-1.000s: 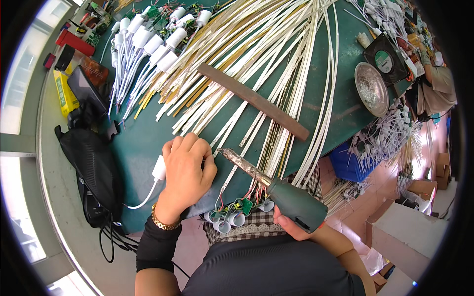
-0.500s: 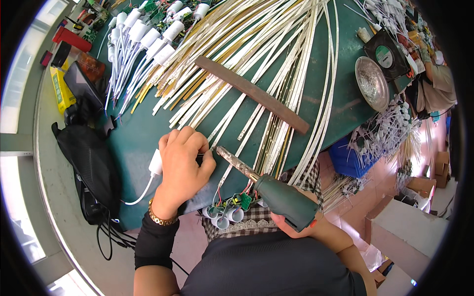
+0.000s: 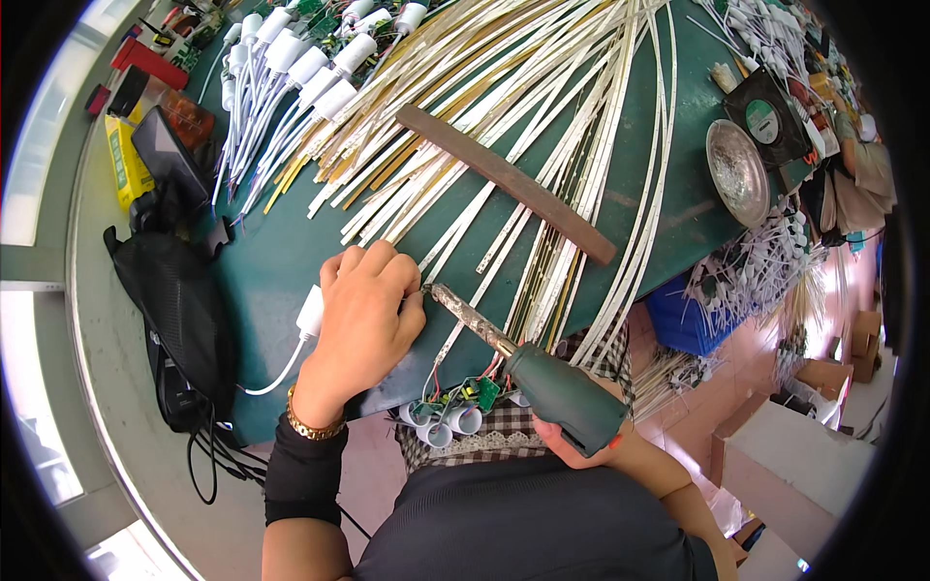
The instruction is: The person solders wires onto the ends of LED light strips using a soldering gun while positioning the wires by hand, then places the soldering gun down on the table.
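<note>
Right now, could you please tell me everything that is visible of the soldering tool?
The soldering tool has a thick, dark green handle, apparently plastic, with a small red part near its rear, and a mottled, worn metal barrel ending in a dark tip. The right grip holds its handle; it slants toward the upper left, its tip close to the left grip. Whether the tip touches anything is unclear.
</note>
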Available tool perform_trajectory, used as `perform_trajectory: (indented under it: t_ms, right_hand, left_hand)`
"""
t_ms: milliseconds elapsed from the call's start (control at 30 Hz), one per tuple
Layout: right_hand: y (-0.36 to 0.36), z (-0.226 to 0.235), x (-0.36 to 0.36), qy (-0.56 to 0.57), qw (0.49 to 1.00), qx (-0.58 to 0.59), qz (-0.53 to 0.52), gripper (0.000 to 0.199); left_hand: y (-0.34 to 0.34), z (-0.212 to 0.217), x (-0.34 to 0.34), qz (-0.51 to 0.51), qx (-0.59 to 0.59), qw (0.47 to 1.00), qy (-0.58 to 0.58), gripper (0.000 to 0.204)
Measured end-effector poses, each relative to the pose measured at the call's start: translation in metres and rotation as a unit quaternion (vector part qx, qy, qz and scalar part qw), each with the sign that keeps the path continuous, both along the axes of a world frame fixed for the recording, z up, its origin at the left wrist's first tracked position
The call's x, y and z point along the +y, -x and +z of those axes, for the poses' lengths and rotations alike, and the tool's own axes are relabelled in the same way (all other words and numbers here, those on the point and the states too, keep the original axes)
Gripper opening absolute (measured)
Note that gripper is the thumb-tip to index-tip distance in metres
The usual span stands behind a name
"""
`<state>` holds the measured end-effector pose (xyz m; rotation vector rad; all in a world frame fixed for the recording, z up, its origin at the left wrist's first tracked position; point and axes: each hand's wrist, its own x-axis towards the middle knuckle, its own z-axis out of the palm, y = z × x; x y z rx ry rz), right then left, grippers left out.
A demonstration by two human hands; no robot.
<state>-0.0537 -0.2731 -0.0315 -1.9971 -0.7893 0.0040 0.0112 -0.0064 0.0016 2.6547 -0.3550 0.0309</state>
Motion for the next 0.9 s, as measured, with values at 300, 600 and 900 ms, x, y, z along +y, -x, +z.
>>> perform_trajectory:
  t_ms: [300,600,900]
  right_hand:
    - [0.005,-0.004,-0.007,0.011,0.999,0.032,0.007,0.025]
    - [0.016,-0.005,-0.012,-0.027,0.984,0.178,-0.017,0.021]
    - [0.022,-0.015,-0.02,-0.048,0.981,0.187,0.013,0.037]
  left_hand:
    - [0.0,-0.001,0.0,-0.008,-0.018,1.0,-0.011,0.012]
    - [0.001,-0.004,0.001,-0.007,-0.032,0.999,-0.015,0.013]
    - [0.0,-0.002,0.0,-0.006,-0.035,0.999,-0.01,0.013]
